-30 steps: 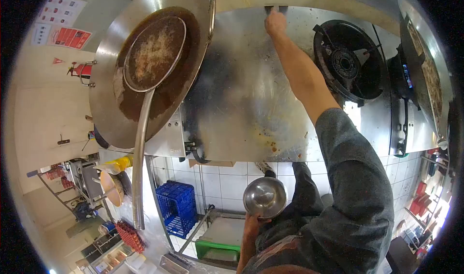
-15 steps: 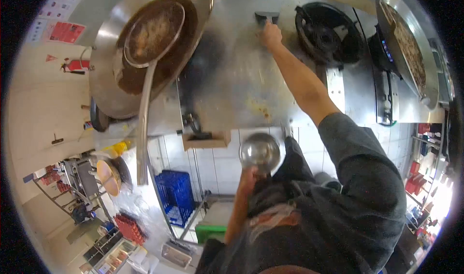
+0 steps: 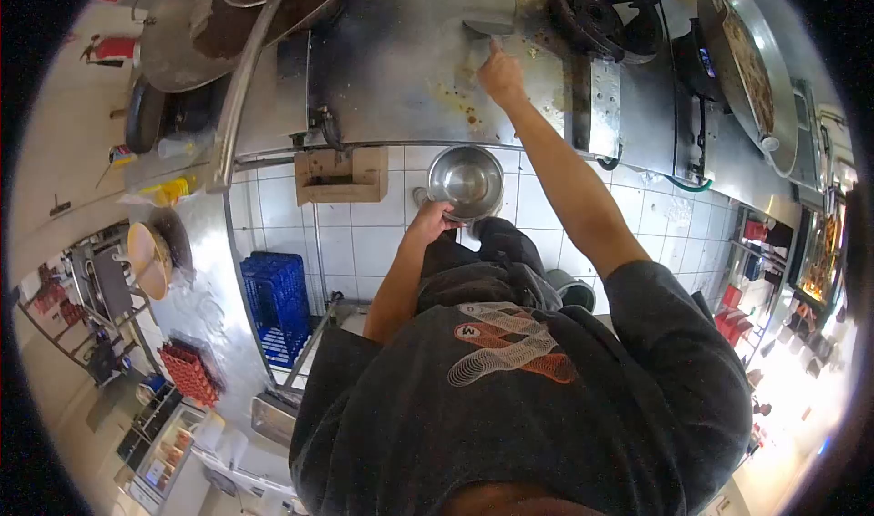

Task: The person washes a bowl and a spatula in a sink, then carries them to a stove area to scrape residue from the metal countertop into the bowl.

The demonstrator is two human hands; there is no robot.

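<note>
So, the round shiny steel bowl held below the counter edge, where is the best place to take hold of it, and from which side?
Probably the rim of the round shiny steel bowl, from the near side. The left hand already holds it there, at the lower left rim. The bowl opens upward and its wall looks smooth and curved, so the thin rim seems the only edge to pinch. The far side lies close to the steel counter.

- Shiny silver steel bowl (image 3: 465, 180).
- Dull grey steel counter (image 3: 391, 70), streaked with brown and yellow stains.
- Dark grey scraper (image 3: 487, 27).
- Black burner ring (image 3: 601, 10).
- Dark grey shirt (image 3: 510, 398) with a white and orange coiled print.
- White wall tiles (image 3: 382, 243) with grey grout lines.
- Blue crate (image 3: 278, 302).
- Brown cardboard box (image 3: 341, 174).
</note>
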